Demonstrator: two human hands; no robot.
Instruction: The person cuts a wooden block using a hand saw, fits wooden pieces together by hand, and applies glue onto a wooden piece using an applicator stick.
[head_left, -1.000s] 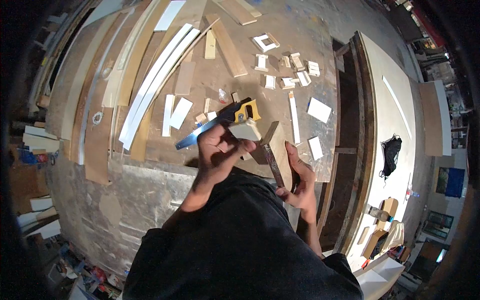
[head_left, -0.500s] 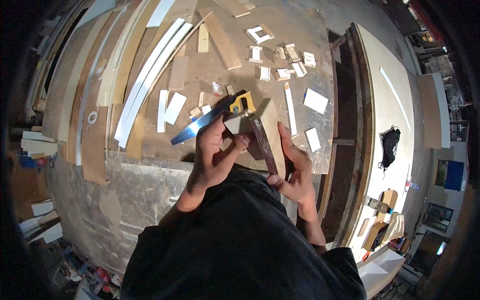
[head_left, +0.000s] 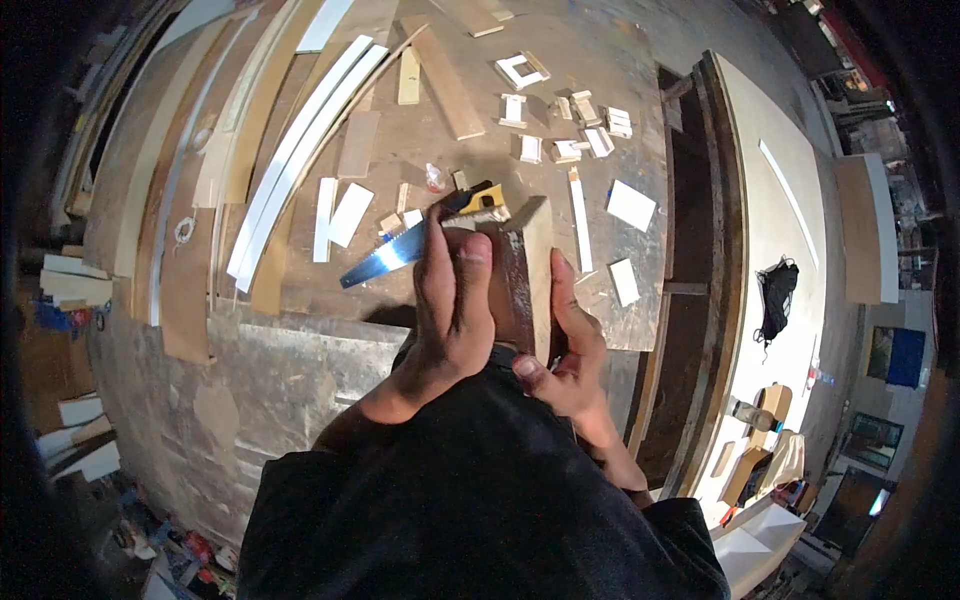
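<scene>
Close to my body I hold a wooden piece (head_left: 538, 270) with a pale face and a rough dark-brown edge. My right hand (head_left: 570, 360) grips its right side, thumb on the near end of the dark edge. Against its left side my left hand (head_left: 455, 310) is closed, with the thumb pointing up; it hides most of that side. Just beyond the hands lies a hand saw (head_left: 385, 257) with a yellow and black handle, partly covered by the left hand and the wooden piece.
Long boards and white strips (head_left: 300, 160) lie at the left of the workbench. Several small wooden assemblies (head_left: 565, 150) and white rectangles (head_left: 631, 203) sit at the far right. On a pale panel (head_left: 740, 400) to the right are a black cord bundle (head_left: 778, 300) and a hammer (head_left: 757, 413).
My left hand has turned and moved right, now lying against the wooden piece's left side with its thumb raised. The right hand and the piece have shifted slightly left.
</scene>
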